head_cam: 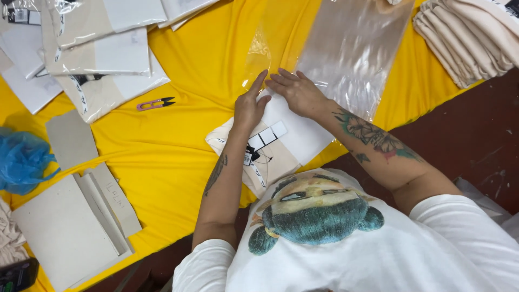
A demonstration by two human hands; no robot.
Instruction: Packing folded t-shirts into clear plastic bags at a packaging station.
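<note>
both hands lie flat and open, gripping nothing: the left hand (pixel 250 105) and right hand (pixel 294 91) press side by side on the far end of a folded cream garment (pixel 270 148), apparently to keep it flat where it meets the mouth of a clear plastic bag (pixel 346 51). the bag, glossy and crinkled, stretches away beyond the fingertips; the garment, soft and matte with small white tags, runs back toward the wrists. everything rests on a smooth yellow cloth (pixel 189 140). pink thread snips (pixel 155 103) lie well off to the left hand's outer side, near already bagged garments (pixel 102 54).
</note>
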